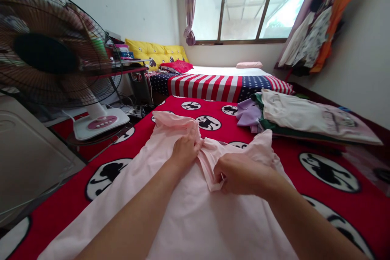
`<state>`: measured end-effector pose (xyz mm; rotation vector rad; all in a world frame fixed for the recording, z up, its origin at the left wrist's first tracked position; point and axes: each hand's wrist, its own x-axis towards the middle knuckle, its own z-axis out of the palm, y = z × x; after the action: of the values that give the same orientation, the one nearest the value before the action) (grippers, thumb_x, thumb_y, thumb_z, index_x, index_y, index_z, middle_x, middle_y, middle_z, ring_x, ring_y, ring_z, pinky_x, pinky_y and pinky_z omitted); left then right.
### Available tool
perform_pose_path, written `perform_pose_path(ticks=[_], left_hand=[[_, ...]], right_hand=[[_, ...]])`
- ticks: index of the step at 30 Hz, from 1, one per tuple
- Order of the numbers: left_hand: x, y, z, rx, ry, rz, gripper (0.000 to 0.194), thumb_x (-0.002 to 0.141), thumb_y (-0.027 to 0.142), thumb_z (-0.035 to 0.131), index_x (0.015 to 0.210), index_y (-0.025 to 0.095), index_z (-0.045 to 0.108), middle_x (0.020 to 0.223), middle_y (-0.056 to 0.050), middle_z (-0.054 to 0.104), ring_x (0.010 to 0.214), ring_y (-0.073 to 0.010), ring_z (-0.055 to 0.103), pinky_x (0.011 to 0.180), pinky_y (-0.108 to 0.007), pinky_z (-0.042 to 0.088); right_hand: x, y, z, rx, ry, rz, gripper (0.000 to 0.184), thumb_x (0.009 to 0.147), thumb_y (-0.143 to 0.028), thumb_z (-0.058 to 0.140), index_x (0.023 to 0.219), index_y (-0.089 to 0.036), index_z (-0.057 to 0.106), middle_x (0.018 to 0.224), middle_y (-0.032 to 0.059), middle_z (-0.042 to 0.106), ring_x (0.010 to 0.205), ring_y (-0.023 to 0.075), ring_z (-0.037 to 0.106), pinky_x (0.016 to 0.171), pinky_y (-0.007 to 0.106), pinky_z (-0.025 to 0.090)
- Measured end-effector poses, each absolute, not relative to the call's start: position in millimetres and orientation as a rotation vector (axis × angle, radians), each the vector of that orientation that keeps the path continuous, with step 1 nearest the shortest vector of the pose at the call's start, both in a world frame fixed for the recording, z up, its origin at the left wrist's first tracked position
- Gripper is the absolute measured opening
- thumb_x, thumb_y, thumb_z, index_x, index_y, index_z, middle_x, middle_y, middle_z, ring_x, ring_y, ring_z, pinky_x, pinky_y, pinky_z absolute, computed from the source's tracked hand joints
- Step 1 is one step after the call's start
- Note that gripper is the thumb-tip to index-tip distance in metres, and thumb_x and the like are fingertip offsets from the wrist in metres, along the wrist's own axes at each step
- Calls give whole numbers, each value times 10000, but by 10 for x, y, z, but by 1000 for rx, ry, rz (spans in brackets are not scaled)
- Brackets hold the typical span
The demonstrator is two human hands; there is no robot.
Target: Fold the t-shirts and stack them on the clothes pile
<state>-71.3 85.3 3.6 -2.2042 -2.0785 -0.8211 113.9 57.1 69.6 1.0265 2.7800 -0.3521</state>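
Observation:
A pale pink cloth garment (pixel 195 223) lies spread on a red blanket (pixel 51 215) printed with black-and-white cartoon mouse circles. My left hand (pixel 185 152) is shut on a gathered fold near the garment's upper edge. Just to its right, my right hand (pixel 240 174) grips another folded-over part of the same pink fabric. The fingers of both hands are curled into the cloth. A stack of folded clothes (pixel 304 115) lies on the blanket beyond my right hand, not touching it.
A large black-caged electric fan (pixel 51 48) with a white base (pixel 100 124) stands at the left, beside a white plastic panel (pixel 27 158). Ahead is a bed with a stars-and-stripes cover (pixel 213 87). Clothes (pixel 317 36) hang on the right wall.

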Motion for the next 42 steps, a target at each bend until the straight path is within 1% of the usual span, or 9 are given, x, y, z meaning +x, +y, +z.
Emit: perform_pose_path(ticks=[6,9,13,18,20,24,29,38,42], left_hand=[[-693,856,66,-2122,-2182,-513,400,899,508,480,1234,333,614,890,-76,727,830,-286,682,675,-334,476],[-716,868,61,-2039,-2276,-608,319,869,499,522,1028,302,715,864,-82,730,831,-293,680,682,-343,478],[-839,913,28,-2011,-2256,-1185,250,851,378,574,885,200,747,795,-76,731,778,-230,677,723,-301,487],[-948,967,30,-1950,-1988,-2063,400,862,426,575,1102,131,699,896,-80,737,742,-192,685,710,-292,538],[-932,973,52,-1940,-1884,-2209,450,865,410,584,1225,145,633,1113,-100,697,870,-196,685,777,-304,549],[-849,948,82,-2062,-1795,-2196,556,863,305,606,1391,183,480,1316,-99,588,1082,-209,628,908,-305,518],[-794,922,12,-2178,-1763,-1981,630,866,244,590,1457,222,374,1360,-88,546,1137,-202,592,970,-307,475],[-880,1313,259,-2438,-1946,-1425,696,793,255,626,1441,164,392,1388,-128,516,1289,-273,472,1076,-402,367],[-902,1569,190,-2494,-2075,-1256,778,773,297,644,1469,154,328,1422,-162,470,1330,-307,423,1089,-440,341]], right_hand=[[1129,575,697,1022,2756,-361,241,613,-216,601,792,-241,761,743,16,727,620,163,586,509,248,284],[1147,592,729,1053,2732,-313,205,634,-234,604,770,-237,756,724,25,719,625,171,590,510,255,279],[1248,702,813,1295,2777,-211,151,702,-278,598,714,-223,738,740,43,704,674,172,600,546,256,313],[1503,960,900,2077,2776,-66,264,776,-409,570,688,-204,710,734,57,684,705,195,597,542,264,331],[1604,1064,887,2298,2871,-364,318,783,-445,565,623,-184,652,603,39,623,584,164,552,492,256,321],[1707,1232,784,2638,2675,-1795,222,772,-339,597,617,-191,542,501,-13,554,393,89,443,416,218,346],[1655,1337,635,2572,2355,-2735,115,731,-205,621,831,-189,568,785,36,711,684,134,698,607,210,523],[1512,1439,342,2324,3117,-2203,555,696,-314,653,1194,-162,461,1192,152,653,1122,227,621,959,367,481],[1553,1539,122,2154,3123,-1968,925,716,-242,601,1487,-183,94,1544,180,277,1386,216,358,1054,393,394]])
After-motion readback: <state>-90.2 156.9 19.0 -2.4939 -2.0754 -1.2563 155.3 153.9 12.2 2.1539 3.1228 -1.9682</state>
